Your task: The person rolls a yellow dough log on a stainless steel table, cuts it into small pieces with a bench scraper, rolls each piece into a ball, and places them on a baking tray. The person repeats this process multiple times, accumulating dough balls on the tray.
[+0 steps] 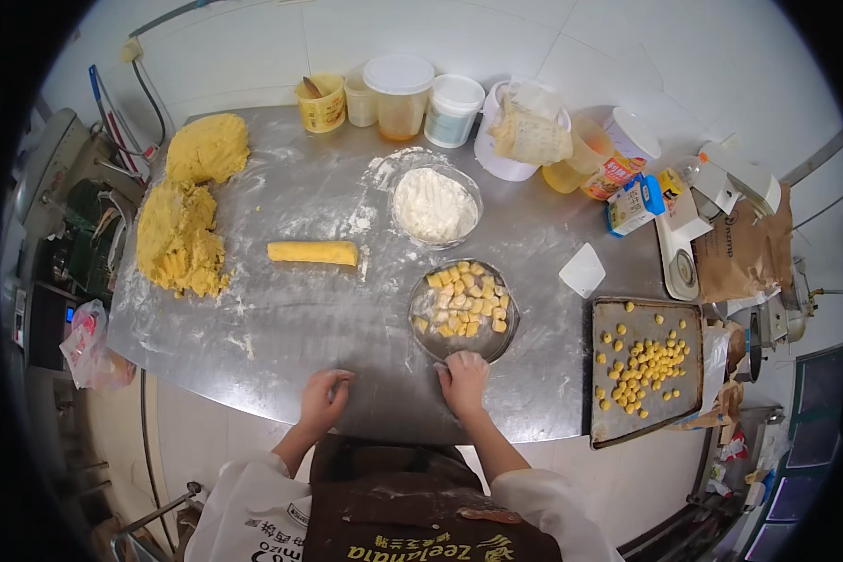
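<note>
Dusted with flour, small cut pieces of yellow dough [472,303] lie in a round metal pan [488,343] in the middle of the worktable. My right hand [464,383] is at the pan's near rim, fingers curled onto it. By the table's front edge, my left hand [323,399] is empty, with the thumb apart from loosely bent fingers. A yellow dough log [312,253] lies farther back on the steel. Behind the pan stands a clear bowl of white flour [435,205].
Two large dough mounds [207,149] [179,242] sit at the left. At the right edge, a baking tray [608,432] holds many small dough balls [650,369]. A white scraper [582,271] lies nearby. Tubs [399,98], a milk carton [634,205] and a scale [678,270] line the back and right.
</note>
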The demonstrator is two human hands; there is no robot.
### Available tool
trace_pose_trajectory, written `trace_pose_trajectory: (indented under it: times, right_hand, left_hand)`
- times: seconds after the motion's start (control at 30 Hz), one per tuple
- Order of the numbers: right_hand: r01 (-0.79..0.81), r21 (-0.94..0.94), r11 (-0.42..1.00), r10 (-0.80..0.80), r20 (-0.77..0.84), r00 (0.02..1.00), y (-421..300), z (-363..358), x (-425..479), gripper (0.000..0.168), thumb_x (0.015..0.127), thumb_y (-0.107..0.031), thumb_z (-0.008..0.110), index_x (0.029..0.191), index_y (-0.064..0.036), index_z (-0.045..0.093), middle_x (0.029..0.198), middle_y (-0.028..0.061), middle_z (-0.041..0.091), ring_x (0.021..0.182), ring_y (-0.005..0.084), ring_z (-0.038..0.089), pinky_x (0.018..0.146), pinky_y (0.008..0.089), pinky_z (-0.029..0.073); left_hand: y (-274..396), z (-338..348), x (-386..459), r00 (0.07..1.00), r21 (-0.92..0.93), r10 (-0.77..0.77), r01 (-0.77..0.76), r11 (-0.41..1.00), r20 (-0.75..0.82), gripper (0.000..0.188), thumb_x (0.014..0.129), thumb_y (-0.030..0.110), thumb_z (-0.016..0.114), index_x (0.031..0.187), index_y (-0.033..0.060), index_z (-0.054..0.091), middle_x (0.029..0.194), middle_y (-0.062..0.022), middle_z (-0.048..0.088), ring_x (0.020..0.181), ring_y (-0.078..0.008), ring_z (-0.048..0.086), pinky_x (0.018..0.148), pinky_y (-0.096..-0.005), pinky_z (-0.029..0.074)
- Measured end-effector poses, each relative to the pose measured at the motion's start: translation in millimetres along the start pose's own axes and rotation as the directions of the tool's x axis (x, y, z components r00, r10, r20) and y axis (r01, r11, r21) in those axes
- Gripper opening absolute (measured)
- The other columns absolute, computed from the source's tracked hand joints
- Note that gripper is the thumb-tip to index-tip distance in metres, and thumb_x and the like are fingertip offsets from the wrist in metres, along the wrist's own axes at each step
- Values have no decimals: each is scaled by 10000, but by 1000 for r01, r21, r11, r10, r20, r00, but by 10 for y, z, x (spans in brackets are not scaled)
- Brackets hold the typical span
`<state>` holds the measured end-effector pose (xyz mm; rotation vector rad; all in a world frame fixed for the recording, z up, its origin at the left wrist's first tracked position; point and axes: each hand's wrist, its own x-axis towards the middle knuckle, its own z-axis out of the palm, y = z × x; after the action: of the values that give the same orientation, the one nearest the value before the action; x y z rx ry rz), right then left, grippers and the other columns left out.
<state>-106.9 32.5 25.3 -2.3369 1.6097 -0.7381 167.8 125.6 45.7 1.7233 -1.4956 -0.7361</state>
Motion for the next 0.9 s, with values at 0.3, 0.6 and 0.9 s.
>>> trace_pose_trajectory:
  times: [0.3,0.6,0.9]
  right_hand:
    - [44,-77,996,-42,25,999,87,-72,-133,221,740,-239,736,767,-126,548,834,55,531,871,299,532,725,460,401]
    - [211,-111,971,-180,241,954,523,-760,-36,365,686,-351,787,937,-130,641,1003,78,584,1051,318,524,881,466,407]
    - [11,-95,995,-9,19,1000,-79,85,-349,223,749,-238,734,873,-113,596,939,90,579,897,302,553,748,466,420]
  left_hand:
    - [-291,-142,175,995,23,-42,45,999,-89,154,861,36,572,951,78,689,939,-112,677,898,-313,625,807,-390,489]
    - [-714,-268,345,946,244,107,-30,969,-307,202,825,-13,561,1005,53,627,907,-115,624,864,-312,574,791,-400,446]
    - [-762,-231,532,912,505,187,24,863,-364,322,821,99,595,1141,70,600,1136,-144,585,1073,-355,516,943,-465,371]
